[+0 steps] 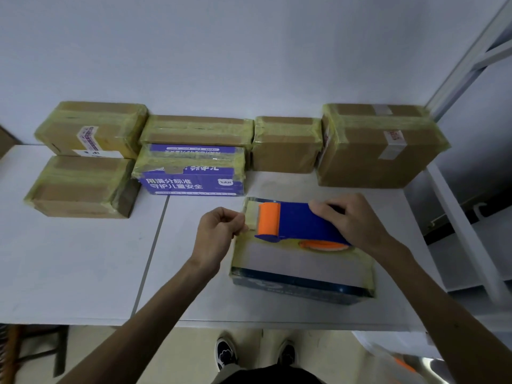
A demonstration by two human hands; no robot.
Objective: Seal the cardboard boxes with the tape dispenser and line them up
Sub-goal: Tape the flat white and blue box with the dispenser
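A blue tape dispenser (299, 221) with an orange roller lies across the top of a white-topped, dark-blue-sided box (299, 266) at the table's front right. My right hand (349, 220) grips the dispenser's rear end. My left hand (219, 234) pinches the loose tape end (250, 220) at the box's far left corner, just left of the roller. Along the wall, several boxes wrapped in yellowish tape stand side by side: brown ones (288, 146) and a purple printed one (191, 176).
The white table (83, 259) has a seam running front to back near its middle. A large brown box (376, 151) stands at the right end by a metal shelf frame (454, 217). My shoes show below the table's front edge.
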